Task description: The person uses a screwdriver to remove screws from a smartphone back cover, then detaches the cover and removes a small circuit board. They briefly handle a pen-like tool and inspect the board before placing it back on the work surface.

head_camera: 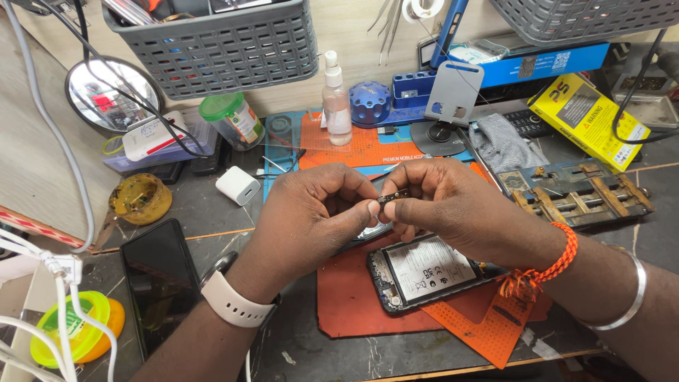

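Both hands' (385,209) grip on small part (393,196)

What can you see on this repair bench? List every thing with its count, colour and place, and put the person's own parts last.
small metal part: one, dark, pinched between both hands
opened phone: one, black, on the red mat
red mat: one, under the phone
dark phone: one, black, screen up, front left
charger plug: one, white, left of the hands
spray bottle: one, clear, behind the hands
baskets: two, grey, along the back
round mirror: one, back left
yellow box: one, back right
clamp jig: one, metal, right
left hand: watch with white strap at the wrist
right hand: orange thread and silver bangle on the arm
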